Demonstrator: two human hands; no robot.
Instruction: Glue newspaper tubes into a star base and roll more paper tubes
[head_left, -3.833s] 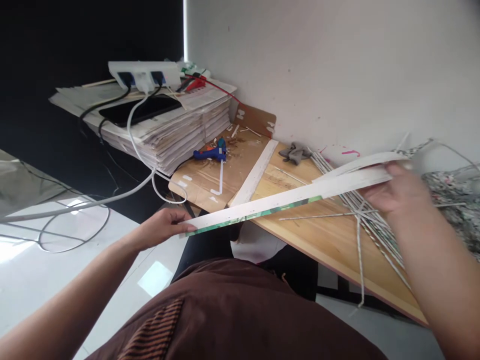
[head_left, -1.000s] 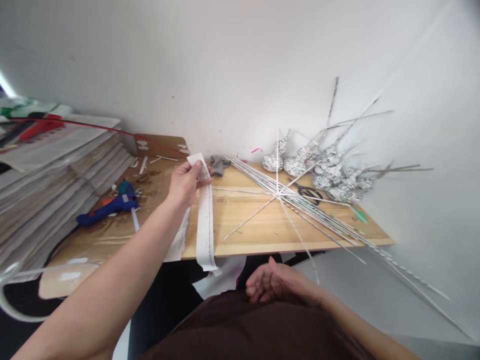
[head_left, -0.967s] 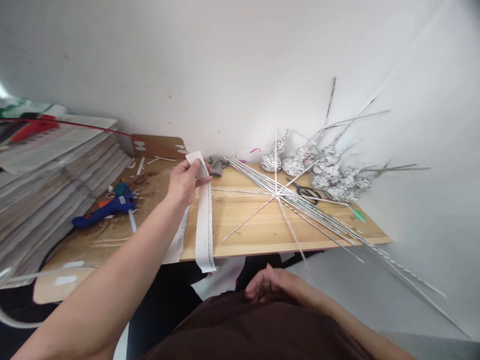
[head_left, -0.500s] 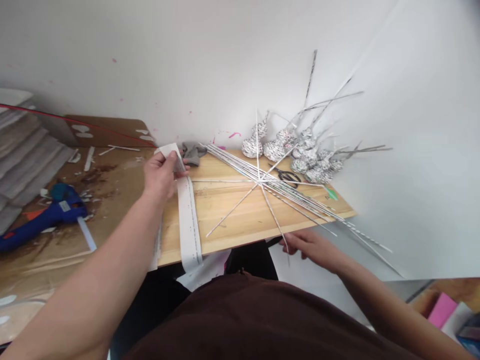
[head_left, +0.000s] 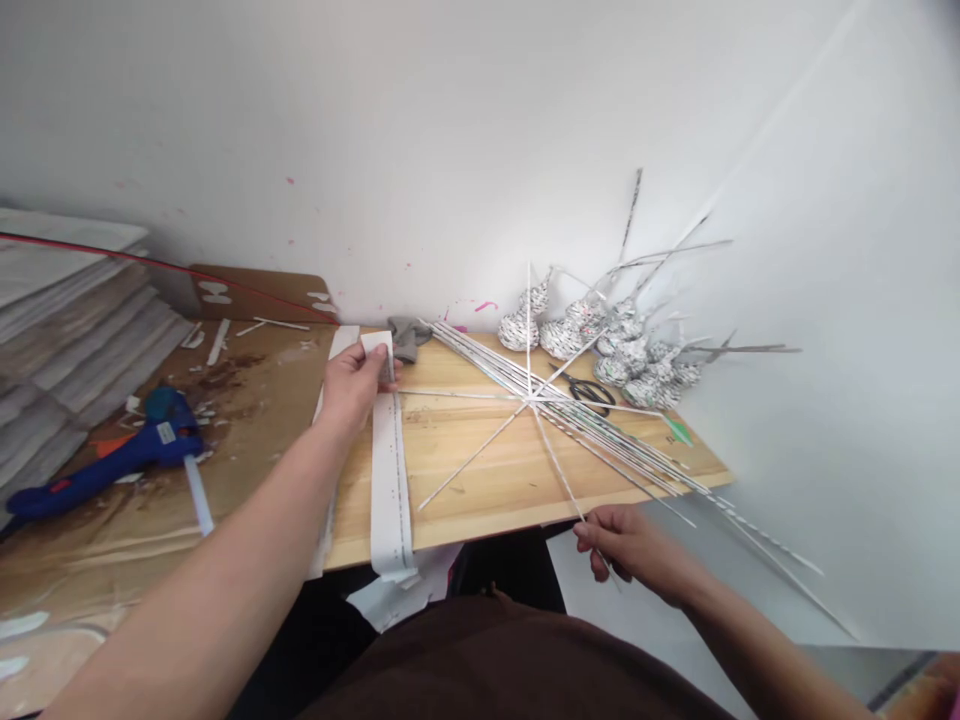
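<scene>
While the outstretched left hand (head_left: 352,385) pinches a white strip (head_left: 387,480), the curled right hand (head_left: 621,542), low beside the wooden board (head_left: 487,495), pinches a thin stick (head_left: 559,467).

Back wall (head_left: 375,140): pale grey-white, plain, flecked with small pink marks (head_left: 486,306), boldest smear low, just above tabletop level. Side wall (head_left: 840,350) at right, similar pale tone; the 2 meet at a slanting corner seam. Wooden tabletop (head_left: 442,430) along back wall, light yellow grain, reddish front edge. Brown cardboard (head_left: 240,410) at left, stained. Grey floor (head_left: 851,660) just showing, lower right. Light soft, diffuse; upper left duller.
</scene>
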